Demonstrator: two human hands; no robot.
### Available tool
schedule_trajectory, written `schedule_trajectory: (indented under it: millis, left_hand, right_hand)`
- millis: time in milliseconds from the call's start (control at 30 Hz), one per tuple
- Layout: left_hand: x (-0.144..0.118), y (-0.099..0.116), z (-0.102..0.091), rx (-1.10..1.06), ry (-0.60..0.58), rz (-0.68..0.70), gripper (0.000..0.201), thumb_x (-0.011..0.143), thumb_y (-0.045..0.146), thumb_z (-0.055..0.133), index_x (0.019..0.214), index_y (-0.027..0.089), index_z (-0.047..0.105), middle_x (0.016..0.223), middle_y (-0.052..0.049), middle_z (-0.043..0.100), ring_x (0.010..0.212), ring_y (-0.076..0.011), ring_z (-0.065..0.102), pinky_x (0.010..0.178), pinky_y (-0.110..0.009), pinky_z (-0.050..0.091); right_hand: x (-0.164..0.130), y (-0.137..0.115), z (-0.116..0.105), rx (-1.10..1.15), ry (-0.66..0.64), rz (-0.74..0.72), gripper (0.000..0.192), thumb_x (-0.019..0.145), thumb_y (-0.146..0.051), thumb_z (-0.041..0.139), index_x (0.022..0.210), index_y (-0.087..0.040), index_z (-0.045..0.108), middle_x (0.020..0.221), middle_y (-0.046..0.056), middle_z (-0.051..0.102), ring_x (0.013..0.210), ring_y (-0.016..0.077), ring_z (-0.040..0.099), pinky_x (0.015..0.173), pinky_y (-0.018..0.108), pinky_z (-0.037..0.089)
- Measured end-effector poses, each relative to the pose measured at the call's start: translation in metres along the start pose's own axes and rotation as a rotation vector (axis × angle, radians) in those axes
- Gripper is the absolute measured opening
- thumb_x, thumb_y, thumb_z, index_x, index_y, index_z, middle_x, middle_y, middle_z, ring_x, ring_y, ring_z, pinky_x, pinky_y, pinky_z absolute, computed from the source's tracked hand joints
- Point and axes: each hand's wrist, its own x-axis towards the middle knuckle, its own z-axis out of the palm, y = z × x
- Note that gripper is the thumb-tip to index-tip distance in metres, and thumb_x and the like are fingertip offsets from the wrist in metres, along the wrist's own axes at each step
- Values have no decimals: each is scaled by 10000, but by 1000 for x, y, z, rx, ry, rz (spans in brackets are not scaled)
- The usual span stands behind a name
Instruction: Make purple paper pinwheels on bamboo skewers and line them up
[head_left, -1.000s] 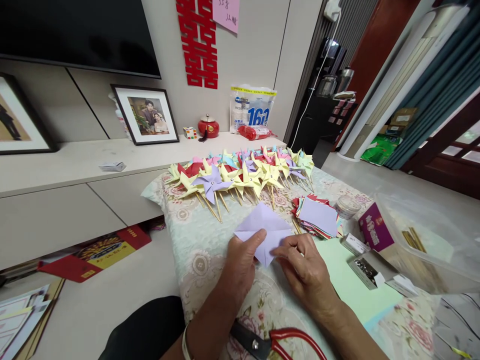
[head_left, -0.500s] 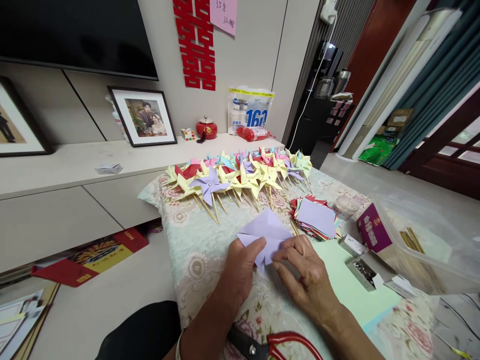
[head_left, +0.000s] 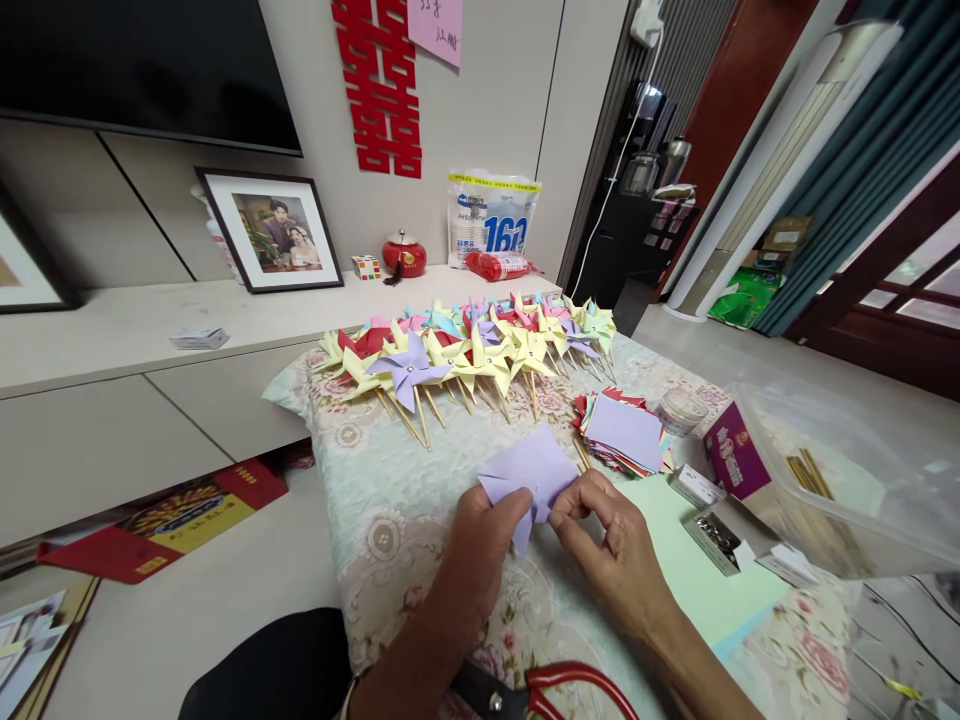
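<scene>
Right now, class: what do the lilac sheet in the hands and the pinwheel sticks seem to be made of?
Lilac sheet: thin matte paper, probably; it keeps sharp folds between the left hand and right hand. Pinwheel sticks: pale, slim and straight, likely bamboo or wood, unvarnished as far as it shows.

1. The folded paper [head_left: 531, 470] lay at table centre, the left hand [head_left: 480, 545] at its 7 o'clock and the right hand [head_left: 611, 555] at its 5.
2. The pinwheels [head_left: 465, 350] sat at 12 o'clock.
3. The paper stack [head_left: 626, 432] lay at 2 o'clock, with the scissors [head_left: 540, 690] at 6.
</scene>
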Motion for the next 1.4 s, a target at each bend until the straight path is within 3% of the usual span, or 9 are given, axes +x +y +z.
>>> schedule_trajectory:
  millis: [200, 500, 700, 1133, 1400]
  left_hand:
    - [0, -9, 1, -27, 60, 48, 217, 694, 350, 619, 585, 198, 509, 538, 44, 425, 556, -126, 367, 539, -258, 329]
    - [0, -14, 1, 71, 71, 89, 247, 716, 369, 606, 583, 191, 499, 566, 33, 445, 586, -134, 383, 564, -270, 331]
    - [-1, -17, 1, 133, 79, 102, 258, 721, 369, 584, 566, 199, 468, 532, 48, 385, 564, -127, 358, 540, -267, 289]
    - [-3, -9, 4, 272, 130, 99, 216, 681, 312, 568, 530, 208, 454, 508, 54, 380, 518, -109, 343, 499, -251, 285]
    - [0, -11, 4, 230, 152, 101, 187, 661, 301, 609, 554, 195, 500, 525, 51, 406, 529, -109, 359, 495, -234, 311]
  right_hand:
    - [2, 0, 0, 30, 6, 88, 147, 818, -184, 542, 678, -205, 583, 695, -11, 530, 684, 163, 511, 646, 287, 363]
    - [2, -1, 1, 29, 22, 120, 151, 790, -169, 531, 648, -203, 569, 681, -13, 525, 668, 155, 503, 635, 271, 358]
    - [3, -1, 1, 36, 28, 150, 153, 790, -191, 529, 640, -202, 559, 673, -12, 515, 664, 158, 496, 617, 271, 351]
    - [2, 0, 1, 30, 28, 165, 171, 809, -226, 535, 642, -200, 552, 675, -15, 506, 665, 159, 492, 620, 280, 349]
    - [2, 2, 2, 27, 28, 154, 172, 815, -224, 545, 646, -199, 566, 671, -19, 506, 659, 156, 493, 622, 276, 349]
